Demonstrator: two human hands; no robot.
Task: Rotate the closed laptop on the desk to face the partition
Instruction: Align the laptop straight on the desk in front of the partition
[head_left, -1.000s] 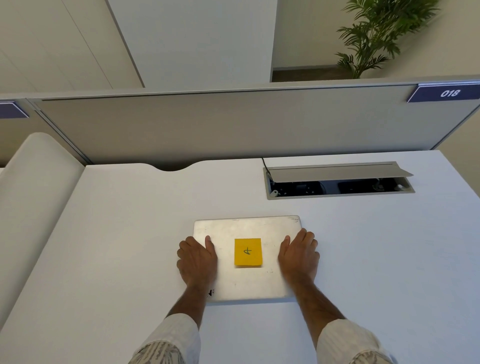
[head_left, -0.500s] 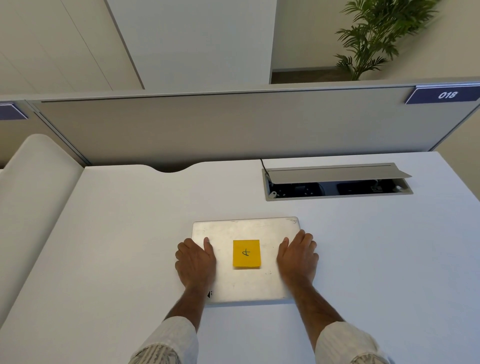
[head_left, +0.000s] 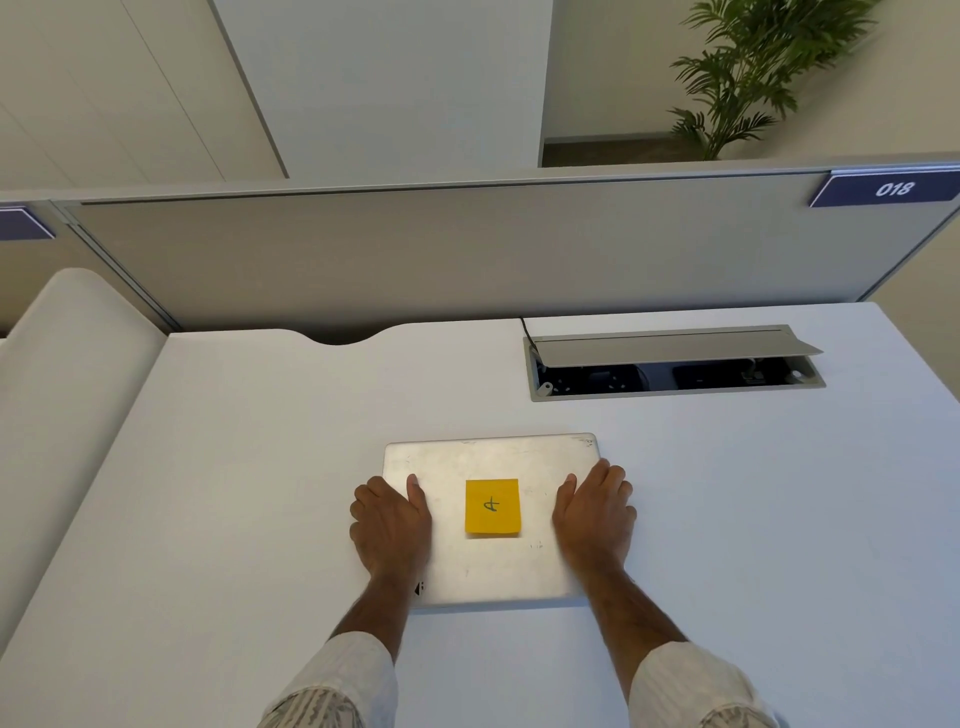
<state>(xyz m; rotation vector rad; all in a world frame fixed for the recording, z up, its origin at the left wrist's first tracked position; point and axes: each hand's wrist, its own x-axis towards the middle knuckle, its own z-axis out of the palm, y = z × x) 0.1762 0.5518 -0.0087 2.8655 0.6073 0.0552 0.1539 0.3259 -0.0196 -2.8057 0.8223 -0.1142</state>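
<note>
A closed silver laptop lies flat on the white desk, its long edges parallel to the grey partition. A yellow sticky note with a handwritten mark sits on the middle of its lid. My left hand grips the laptop's left edge, thumb on the lid and fingers curled over the side. My right hand holds the right edge the same way, thumb on top.
An open cable box with a raised grey flap is sunk into the desk behind and right of the laptop. A curved notch cuts the desk's back edge. A side panel stands to the left. A potted plant is beyond the partition.
The laptop and both hands keep the same pose on the desk. Only the view shifted slightly.
</note>
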